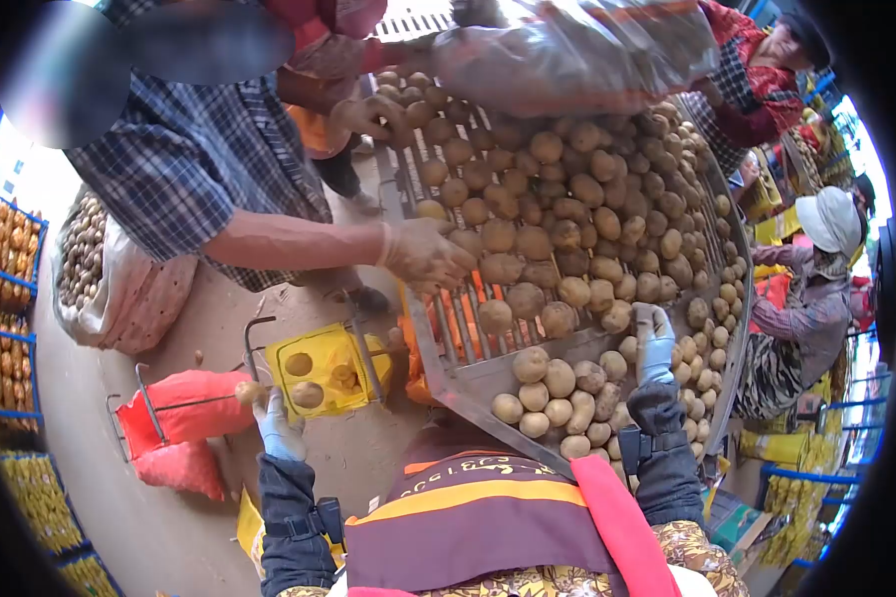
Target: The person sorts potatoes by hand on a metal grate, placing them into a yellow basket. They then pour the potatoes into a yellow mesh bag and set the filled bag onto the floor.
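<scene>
Potato [250, 393], left of the slatted desk [475, 374]: at their tips, the fingers of our left hand [280, 428] hold it, best lightly and steadily. Over the desk, our right hand [654, 348] meets loose potatoes [560, 378]; its grip we cannot tell.

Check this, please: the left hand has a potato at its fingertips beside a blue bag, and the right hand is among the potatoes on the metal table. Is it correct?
Not the colour: the head view shows that the bag is yellow. The left hand does have a potato at its fingertips, and the right hand is among the potatoes.
</scene>
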